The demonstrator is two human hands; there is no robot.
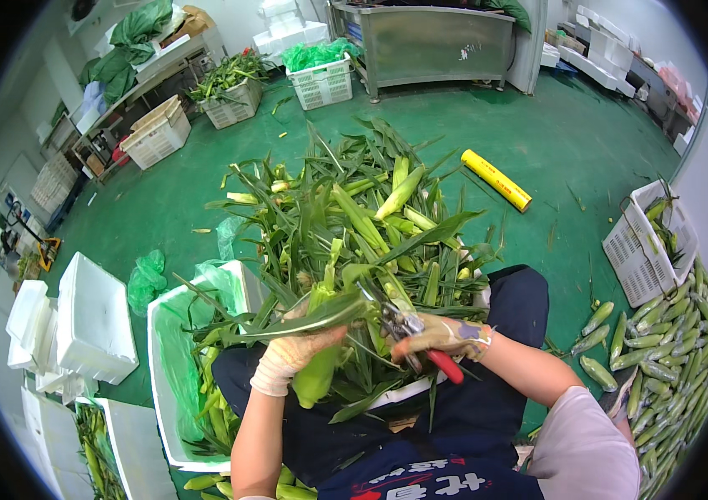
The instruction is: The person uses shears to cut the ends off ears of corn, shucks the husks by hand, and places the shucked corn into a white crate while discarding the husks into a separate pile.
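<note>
My left hand point(304, 346), in a pale work glove, is closed round an ear of corn point(314, 379) still in its green husk, with long leaves hanging off it. In my gloved right hand point(437, 335) is a pair of pruning shears point(408, 323) with a red handle; the blades lie close to the leaves at the stalk end of the ear. Directly in front of my knees rises a big heap of cut corn leaves and husks point(354, 217). The container under the heap is mostly hidden.
At my left stands a white foam box point(158, 392) lined with green plastic, holding trimmed ears. Many husked ears point(679, 350) are piled on the right beside a white crate point(633, 258). A yellow roll point(496, 180) lies on the green floor. Farther off is a steel tank point(437, 50).
</note>
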